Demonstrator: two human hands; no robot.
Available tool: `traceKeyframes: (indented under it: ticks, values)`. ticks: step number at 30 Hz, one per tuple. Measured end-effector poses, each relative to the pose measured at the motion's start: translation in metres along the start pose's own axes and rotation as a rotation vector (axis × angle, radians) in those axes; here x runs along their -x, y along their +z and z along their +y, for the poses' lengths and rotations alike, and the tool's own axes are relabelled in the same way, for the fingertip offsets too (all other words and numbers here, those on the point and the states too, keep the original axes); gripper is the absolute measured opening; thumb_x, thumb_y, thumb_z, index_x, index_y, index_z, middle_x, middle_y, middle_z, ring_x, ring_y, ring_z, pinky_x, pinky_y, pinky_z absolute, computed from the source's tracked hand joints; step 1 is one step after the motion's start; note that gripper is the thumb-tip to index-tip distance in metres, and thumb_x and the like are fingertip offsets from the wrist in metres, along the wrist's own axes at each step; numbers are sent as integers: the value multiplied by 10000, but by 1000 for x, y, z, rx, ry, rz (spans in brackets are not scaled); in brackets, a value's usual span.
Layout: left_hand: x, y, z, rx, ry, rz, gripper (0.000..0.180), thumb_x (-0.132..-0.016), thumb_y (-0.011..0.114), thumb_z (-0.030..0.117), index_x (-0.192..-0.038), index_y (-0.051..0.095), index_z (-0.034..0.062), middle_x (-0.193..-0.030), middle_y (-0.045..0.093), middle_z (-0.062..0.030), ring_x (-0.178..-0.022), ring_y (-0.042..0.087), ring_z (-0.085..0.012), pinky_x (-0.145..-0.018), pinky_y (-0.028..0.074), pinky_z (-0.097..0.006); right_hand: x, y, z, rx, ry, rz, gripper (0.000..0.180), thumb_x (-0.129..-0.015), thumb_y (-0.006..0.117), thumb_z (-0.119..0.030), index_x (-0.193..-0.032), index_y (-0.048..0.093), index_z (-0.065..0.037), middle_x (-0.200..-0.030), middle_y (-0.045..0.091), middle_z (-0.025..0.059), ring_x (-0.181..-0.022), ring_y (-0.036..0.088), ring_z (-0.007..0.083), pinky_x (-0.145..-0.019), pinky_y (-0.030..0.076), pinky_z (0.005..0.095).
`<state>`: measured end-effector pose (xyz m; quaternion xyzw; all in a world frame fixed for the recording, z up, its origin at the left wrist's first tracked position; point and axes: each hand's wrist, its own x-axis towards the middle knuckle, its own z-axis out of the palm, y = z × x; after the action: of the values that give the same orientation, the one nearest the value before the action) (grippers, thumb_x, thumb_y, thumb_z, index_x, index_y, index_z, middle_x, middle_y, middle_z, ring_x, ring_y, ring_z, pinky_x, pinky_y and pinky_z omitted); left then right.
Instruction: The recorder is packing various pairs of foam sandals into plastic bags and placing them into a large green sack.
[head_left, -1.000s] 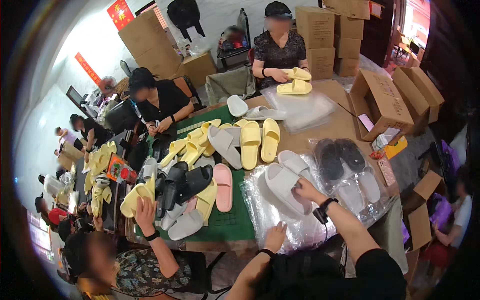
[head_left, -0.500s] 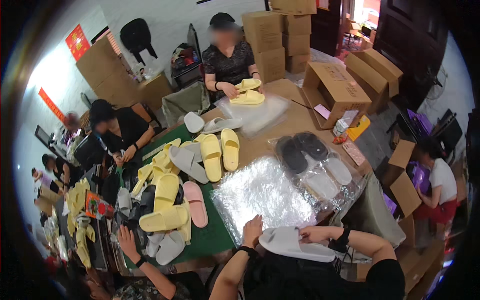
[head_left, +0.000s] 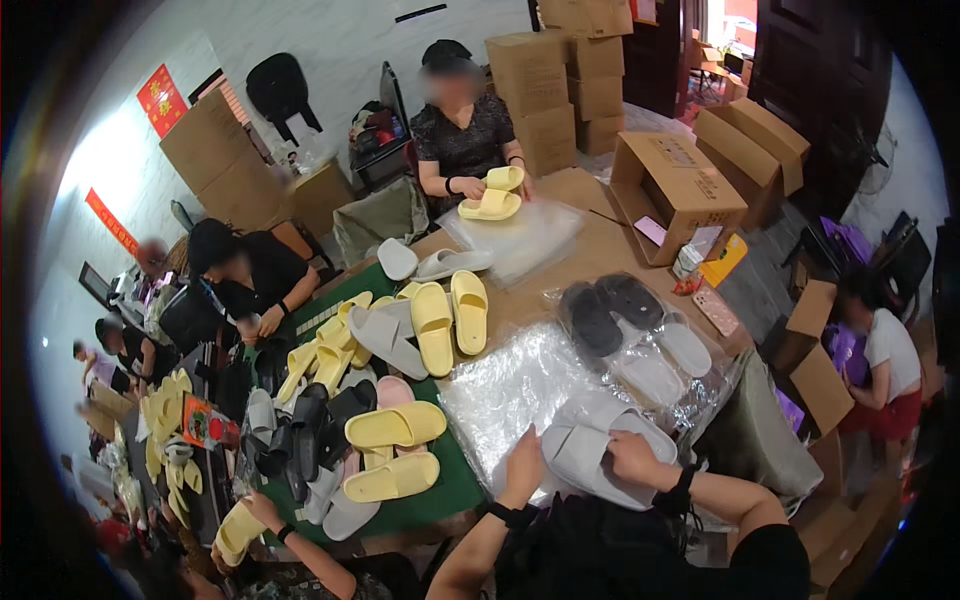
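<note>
A pair of light grey slippers (head_left: 574,452) is in my right hand (head_left: 640,461), its fingers closed at their foot openings. The pair lies side by side, tilted, over the near right part of a stack of clear plastic bags (head_left: 500,400). My left hand (head_left: 522,468) is by the near edge of the bags, just left of the slippers. Its fingers are drawn together and seem to pinch the bag edge; the fingertips are partly hidden. Bagged black slippers (head_left: 590,318) and bagged grey slippers (head_left: 684,348) rest beyond my right hand.
Left of the bags, yellow, grey, black and pink slippers pile up on a green mat (head_left: 455,485). A co-worker's hand at lower left holds a yellow slipper (head_left: 238,530). Across the table, another person handles yellow slippers (head_left: 490,205). An open carton (head_left: 680,190) and a phone (head_left: 716,311) sit at right.
My right hand has swung the grey slippers forward over the bags, turning them. My left hand has shifted slightly right, its fingers drawing together. The neighbour at lower left has picked up a yellow slipper.
</note>
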<state>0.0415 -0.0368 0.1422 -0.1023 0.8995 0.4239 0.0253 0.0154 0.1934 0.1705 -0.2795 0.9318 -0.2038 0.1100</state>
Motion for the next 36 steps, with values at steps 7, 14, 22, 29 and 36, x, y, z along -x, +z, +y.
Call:
traceKeyframes:
  ticks: [7, 14, 22, 29, 36]
  values:
    - [14, 12, 31, -390, 139, 67, 414, -924, 394, 216, -1336, 375, 182, -1418, 239, -182, -1267, 209, -466, -953, 191, -666, -24, 1, -35, 293, -304, 77, 201, -657, 568, -150, -822, 598, -40, -1080, 522, 141, -1031, 469, 276, -803, 380, 404]
    - [32, -1, 61, -318, 216, -92, 438, -908, 416, 189, -1343, 368, 209, -1439, 187, -186, -1269, 186, -493, -981, 207, -624, -68, 44, -33, 179, -292, 89, 257, -755, 517, -217, -913, 615, -40, -1094, 526, 177, -1105, 441, 342, -904, 339, 501]
    - [25, -27, 82, -248, 363, -26, 289, -875, 448, 120, -1147, 500, 37, -1153, 482, -181, -1022, 499, -375, -826, 430, -446, -136, 31, -42, 132, -507, 327, 471, -797, 504, -263, -1242, 470, -112, -1311, 404, 205, -1273, 258, 418, -1005, 193, 588]
    - [-8, -29, 54, 337, -15, 333, 197, -868, 466, 170, -982, 586, 64, -947, 583, -148, -854, 559, -340, -708, 448, -421, -57, 1, -37, -489, -381, -443, 618, -763, 632, -314, -1297, 401, -104, -1330, 369, 202, -1234, 323, 391, -1004, 279, 457]
    - [15, -67, 128, -171, 509, 539, 254, -810, 568, 190, -1039, 590, 82, -1006, 557, -119, -908, 523, -266, -828, 401, -392, -115, -32, -55, -356, -478, 57, 215, -709, 602, -114, -914, 608, -48, -1028, 587, 141, -999, 508, 363, -855, 384, 432]
